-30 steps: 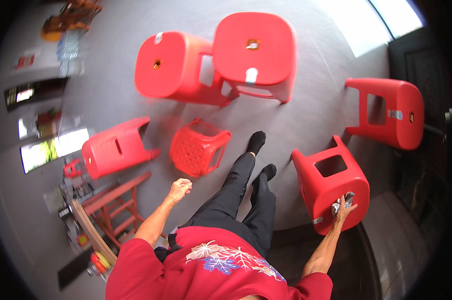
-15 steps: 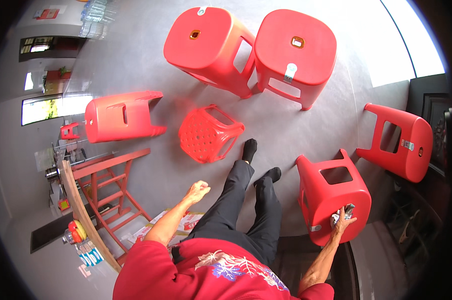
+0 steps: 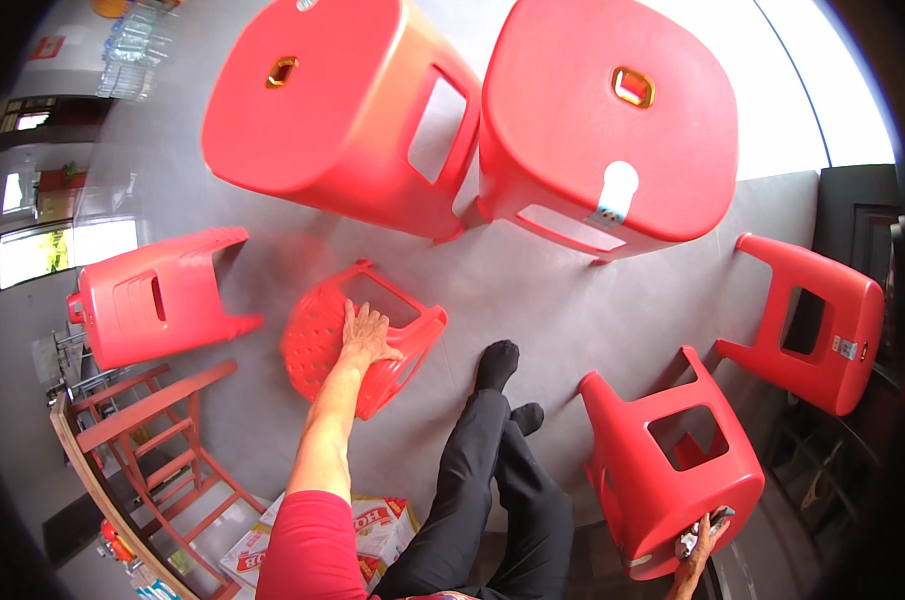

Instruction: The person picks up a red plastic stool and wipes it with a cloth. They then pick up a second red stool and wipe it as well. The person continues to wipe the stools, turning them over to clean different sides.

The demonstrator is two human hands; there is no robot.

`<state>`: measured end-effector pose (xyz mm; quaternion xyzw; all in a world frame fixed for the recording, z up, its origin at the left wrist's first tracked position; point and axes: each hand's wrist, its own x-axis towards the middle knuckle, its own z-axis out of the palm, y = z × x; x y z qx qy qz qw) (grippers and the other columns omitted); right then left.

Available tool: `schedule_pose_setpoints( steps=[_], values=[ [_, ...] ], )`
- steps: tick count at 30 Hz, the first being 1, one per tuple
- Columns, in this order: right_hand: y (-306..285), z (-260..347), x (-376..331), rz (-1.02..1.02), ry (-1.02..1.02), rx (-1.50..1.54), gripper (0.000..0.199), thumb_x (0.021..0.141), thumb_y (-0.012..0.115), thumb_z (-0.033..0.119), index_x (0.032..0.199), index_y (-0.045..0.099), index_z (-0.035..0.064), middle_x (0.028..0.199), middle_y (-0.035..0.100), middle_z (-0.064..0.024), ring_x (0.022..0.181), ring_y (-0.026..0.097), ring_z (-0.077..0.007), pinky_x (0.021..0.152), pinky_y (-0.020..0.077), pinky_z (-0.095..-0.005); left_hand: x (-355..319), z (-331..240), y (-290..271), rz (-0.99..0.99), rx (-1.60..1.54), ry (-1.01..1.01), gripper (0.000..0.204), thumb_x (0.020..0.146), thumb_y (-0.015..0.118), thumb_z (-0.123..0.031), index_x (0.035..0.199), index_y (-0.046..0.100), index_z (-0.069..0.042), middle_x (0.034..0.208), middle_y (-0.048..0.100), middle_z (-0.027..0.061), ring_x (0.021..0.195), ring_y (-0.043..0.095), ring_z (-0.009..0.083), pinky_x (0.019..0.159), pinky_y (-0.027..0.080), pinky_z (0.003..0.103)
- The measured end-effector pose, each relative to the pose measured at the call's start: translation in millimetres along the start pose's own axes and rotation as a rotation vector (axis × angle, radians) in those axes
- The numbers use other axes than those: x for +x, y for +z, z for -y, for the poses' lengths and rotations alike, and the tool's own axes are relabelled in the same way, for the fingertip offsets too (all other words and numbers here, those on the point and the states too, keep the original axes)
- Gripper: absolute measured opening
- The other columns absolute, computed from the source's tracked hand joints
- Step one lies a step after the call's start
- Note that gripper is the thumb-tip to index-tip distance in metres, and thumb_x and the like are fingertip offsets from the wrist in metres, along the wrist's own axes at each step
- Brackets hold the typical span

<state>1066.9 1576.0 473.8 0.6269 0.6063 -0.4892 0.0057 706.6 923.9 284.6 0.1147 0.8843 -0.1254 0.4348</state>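
Note:
My left hand point(image 3: 369, 338) reaches over a low red plastic stool point(image 3: 315, 348) with a perforated seat, tipped on its side. Its fingers are spread over the stool's side near the leg openings; firm contact is hard to judge. At the lower right, my right hand point(image 3: 709, 550) has its fingers bent around a crumpled pale and dark cloth point(image 3: 687, 542). The cloth is pressed against the seat of a taller red plastic stool point(image 3: 678, 490), whose legs point away from me. My palm hides part of the cloth.
Two tall red stools point(image 3: 303, 110) point(image 3: 583, 100) stand upright ahead. Another red stool point(image 3: 138, 305) lies at the left, and one point(image 3: 843, 335) at the right by a dark door. A wooden folding frame point(image 3: 163, 430) and printed cartons point(image 3: 378, 525) are at the lower left.
My left hand has gone from beside my leg, fingers curled, forward to the low stool and spread its fingers. The view has come closer to the stools. My right hand stays at the cloth.

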Motion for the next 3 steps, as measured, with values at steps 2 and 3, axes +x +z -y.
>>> schedule_pose_setpoints(
  steps=[2, 3],
  values=[
    [16, 17, -10, 0.01, 0.046, -0.039, 0.09, 0.082, 0.065, 0.026, 0.143, 0.001, 0.0077, 0.143, 0.027, -0.0053, 0.127, 0.032, -0.0205, 0.104, 0.0257, -0.0349, 3, -1, 25, 0.148, 0.039, 0.073, 0.079, 0.056, 0.064, -0.068, 0.105, 0.062, -0.007, 0.107, 0.059, 0.0114, 0.119, 0.043, 0.0292, 0.104, 0.021, 0.048],
    [14, 18, -12, 0.0, 0.055, -0.049, 0.09, 0.082, 0.065, 0.026, 0.143, 0.001, 0.0077, 0.143, 0.027, -0.0053, 0.127, 0.032, -0.0205, 0.104, 0.0257, -0.0349, 5, -5, 33, 0.216, 0.059, 0.123, 0.077, 0.054, 0.065, -0.069, 0.1, 0.065, -0.007, 0.099, 0.063, 0.0112, 0.114, 0.047, 0.0291, 0.103, 0.024, 0.046]
  ],
)
